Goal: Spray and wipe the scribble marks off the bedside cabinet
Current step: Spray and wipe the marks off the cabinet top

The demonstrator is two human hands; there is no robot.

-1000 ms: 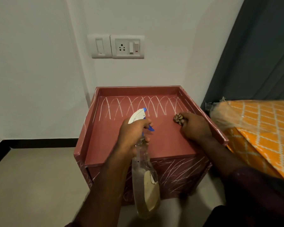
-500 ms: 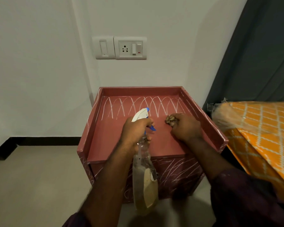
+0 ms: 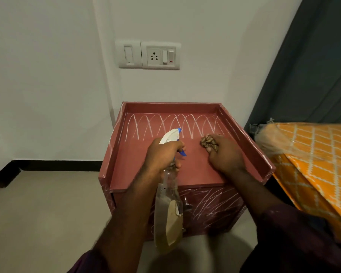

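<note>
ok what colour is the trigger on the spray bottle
Blue trigger under a white spray head, clearest in the head view.

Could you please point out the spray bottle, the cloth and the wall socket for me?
spray bottle (image 3: 167, 197), head view, on the clear body.
cloth (image 3: 207, 141), head view, on the bunched end.
wall socket (image 3: 154, 56), head view, on the pin holes.

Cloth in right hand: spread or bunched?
Bunched: the cloth is a tight wad gripped by the right hand, resting on the cabinet top.
</note>
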